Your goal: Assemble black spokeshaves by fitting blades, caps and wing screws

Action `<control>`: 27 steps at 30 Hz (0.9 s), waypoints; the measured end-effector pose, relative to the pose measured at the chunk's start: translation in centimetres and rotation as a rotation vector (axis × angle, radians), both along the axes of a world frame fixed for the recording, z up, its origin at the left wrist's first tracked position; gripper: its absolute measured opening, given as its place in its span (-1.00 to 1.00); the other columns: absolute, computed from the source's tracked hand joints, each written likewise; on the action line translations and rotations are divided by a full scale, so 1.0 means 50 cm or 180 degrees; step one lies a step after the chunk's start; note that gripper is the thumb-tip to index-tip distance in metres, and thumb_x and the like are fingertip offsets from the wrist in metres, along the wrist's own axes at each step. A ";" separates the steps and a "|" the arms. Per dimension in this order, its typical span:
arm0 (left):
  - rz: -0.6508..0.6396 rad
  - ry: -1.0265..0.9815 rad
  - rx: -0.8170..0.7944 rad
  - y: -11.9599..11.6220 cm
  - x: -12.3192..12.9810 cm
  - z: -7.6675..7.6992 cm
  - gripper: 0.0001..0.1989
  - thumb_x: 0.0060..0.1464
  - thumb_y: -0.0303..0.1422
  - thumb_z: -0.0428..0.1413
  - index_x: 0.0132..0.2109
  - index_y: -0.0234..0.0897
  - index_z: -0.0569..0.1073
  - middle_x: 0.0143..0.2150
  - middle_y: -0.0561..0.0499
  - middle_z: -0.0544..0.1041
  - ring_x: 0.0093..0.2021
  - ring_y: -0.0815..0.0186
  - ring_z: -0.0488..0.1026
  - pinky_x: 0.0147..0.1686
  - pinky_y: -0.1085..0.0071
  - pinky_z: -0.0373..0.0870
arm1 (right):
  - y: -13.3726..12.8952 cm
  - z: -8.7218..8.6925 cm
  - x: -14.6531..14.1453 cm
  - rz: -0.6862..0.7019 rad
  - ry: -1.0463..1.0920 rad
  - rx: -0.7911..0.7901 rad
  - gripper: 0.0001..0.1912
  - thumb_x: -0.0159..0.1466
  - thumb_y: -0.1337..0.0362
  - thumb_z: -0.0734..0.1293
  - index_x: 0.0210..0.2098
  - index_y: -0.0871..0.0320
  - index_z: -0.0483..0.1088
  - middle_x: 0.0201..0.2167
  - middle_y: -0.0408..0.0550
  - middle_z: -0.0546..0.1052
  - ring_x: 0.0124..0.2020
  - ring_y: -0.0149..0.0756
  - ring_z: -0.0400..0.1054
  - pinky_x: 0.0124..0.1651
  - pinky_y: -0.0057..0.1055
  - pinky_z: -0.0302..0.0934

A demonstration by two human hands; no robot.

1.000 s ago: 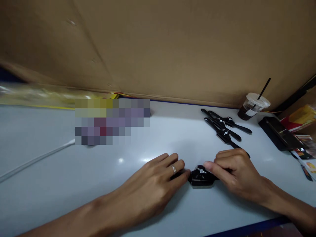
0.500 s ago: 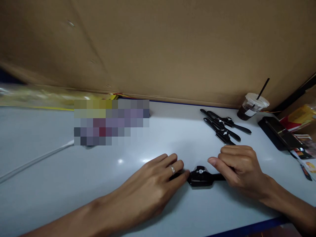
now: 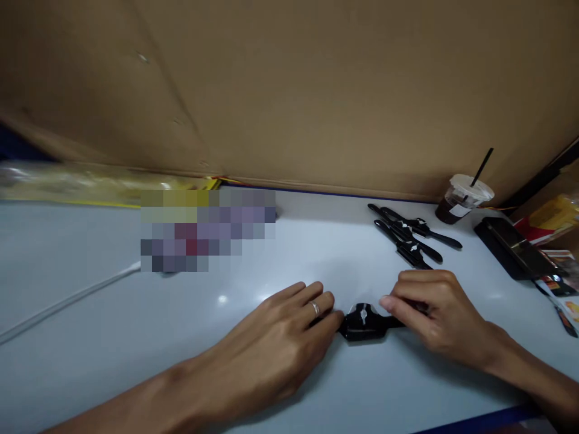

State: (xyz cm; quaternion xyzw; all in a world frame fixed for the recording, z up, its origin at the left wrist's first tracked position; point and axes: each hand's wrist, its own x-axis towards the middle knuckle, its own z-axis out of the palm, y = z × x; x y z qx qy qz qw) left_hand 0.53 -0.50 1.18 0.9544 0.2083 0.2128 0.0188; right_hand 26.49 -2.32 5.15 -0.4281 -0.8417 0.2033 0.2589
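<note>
A black spokeshave [image 3: 364, 325] with a silver screw at its middle lies crosswise low over the table near the front. My left hand [image 3: 280, 337], a ring on one finger, is closed around its left handle, which is mostly covered. Its right handle runs under the thumb of my right hand [image 3: 436, 313], whose curled fingers grip it; a dark part shows between thumb and forefinger. Beyond my right hand lie several more black spokeshaves [image 3: 409, 232], close together and overlapping.
At the back right stands a lidded plastic cup [image 3: 464, 199] with a dark drink and a straw. A black phone-like object [image 3: 509, 247] lies at right beside printed packets. A pixelated patch [image 3: 208, 232] hides something at left, with a white cable [image 3: 72, 301]. Cardboard [image 3: 289, 96] walls the back.
My right hand has moved slightly left and its grip has shifted, with more of a gap between thumb and forefinger. The spokeshave's silver screw now looks turned upright. My left hand is nearly still.
</note>
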 end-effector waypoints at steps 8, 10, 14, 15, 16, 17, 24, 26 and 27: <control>0.0173 0.0188 -0.0216 0.026 -0.011 0.004 -0.67 0.35 -0.46 -0.05 0.19 -0.36 0.38 -0.22 -0.05 0.47 -0.28 0.17 0.39 -0.28 0.25 0.39 | 0.007 0.008 0.018 0.0431 -0.1324 -0.0487 -0.53 0.33 0.34 0.39 0.23 0.16 0.40 -0.06 0.07 0.51 -0.05 -0.11 0.41 0.04 -0.16 0.29; 0.0129 0.0197 -0.0308 0.030 -0.014 0.004 -0.64 0.36 -0.44 -0.04 0.24 -0.34 0.36 -0.21 -0.04 0.45 -0.28 0.19 0.39 -0.29 0.27 0.39 | 0.008 0.000 0.011 0.0458 -0.1288 -0.0448 -0.58 0.36 0.38 0.33 0.20 0.17 0.42 -0.10 0.05 0.50 -0.09 -0.14 0.39 -0.01 -0.19 0.29; 0.0037 0.0191 -0.0378 0.031 -0.017 0.007 -0.66 0.35 -0.47 -0.05 0.21 -0.31 0.39 -0.21 -0.03 0.44 -0.30 0.23 0.38 -0.29 0.30 0.39 | 0.010 -0.006 0.005 0.0507 -0.1155 -0.0423 -0.63 0.38 0.43 0.29 0.15 0.14 0.47 -0.17 0.00 0.47 -0.14 -0.19 0.38 -0.07 -0.25 0.28; 0.0020 0.0191 -0.0378 0.031 -0.017 0.008 -0.66 0.35 -0.47 -0.05 0.20 -0.31 0.40 -0.21 -0.03 0.44 -0.30 0.23 0.38 -0.29 0.30 0.39 | 0.010 -0.006 0.005 0.0506 -0.1145 -0.0414 -0.63 0.38 0.44 0.28 0.15 0.14 0.47 -0.17 -0.01 0.47 -0.15 -0.19 0.38 -0.08 -0.26 0.27; 0.0006 0.0193 -0.0373 0.031 -0.017 0.009 -0.67 0.36 -0.47 -0.05 0.19 -0.31 0.40 -0.21 -0.02 0.44 -0.31 0.23 0.37 -0.29 0.30 0.39 | 0.011 -0.007 0.005 0.0504 -0.1146 -0.0401 -0.63 0.38 0.44 0.28 0.15 0.14 0.47 -0.18 -0.01 0.47 -0.15 -0.19 0.37 -0.08 -0.26 0.27; 0.0002 0.0195 -0.0367 0.031 -0.017 0.010 -0.68 0.36 -0.47 -0.05 0.19 -0.32 0.40 -0.22 -0.02 0.44 -0.31 0.23 0.37 -0.29 0.30 0.39 | 0.011 -0.008 0.006 0.0499 -0.1148 -0.0384 -0.63 0.39 0.44 0.28 0.15 0.14 0.47 -0.18 -0.01 0.46 -0.15 -0.19 0.37 -0.09 -0.25 0.26; 0.0033 0.0231 -0.0199 0.026 -0.014 0.004 -0.74 0.39 -0.46 -0.03 0.15 -0.35 0.39 -0.22 -0.03 0.46 -0.27 0.19 0.39 -0.26 0.27 0.38 | 0.007 -0.012 0.008 0.0496 -0.1152 -0.0299 -0.69 0.39 0.43 0.27 0.09 0.14 0.45 -0.19 -0.01 0.46 -0.17 -0.20 0.35 -0.11 -0.26 0.24; 0.0042 0.0223 0.0000 0.022 -0.014 -0.001 -0.78 0.39 -0.48 -0.01 0.11 -0.36 0.41 -0.23 -0.04 0.48 -0.27 0.17 0.39 -0.26 0.26 0.37 | 0.004 -0.011 0.008 0.0430 -0.1202 -0.0208 -0.71 0.38 0.43 0.28 0.06 0.17 0.43 -0.17 0.00 0.47 -0.17 -0.19 0.34 -0.10 -0.24 0.23; 0.0026 0.0234 0.0092 0.020 -0.014 -0.003 -0.79 0.38 -0.49 0.00 0.09 -0.37 0.42 -0.25 -0.03 0.48 -0.27 0.17 0.39 -0.26 0.26 0.36 | 0.003 -0.011 0.008 0.0408 -0.1224 -0.0156 -0.74 0.37 0.43 0.28 0.04 0.18 0.43 -0.18 -0.01 0.47 -0.17 -0.18 0.34 -0.11 -0.24 0.23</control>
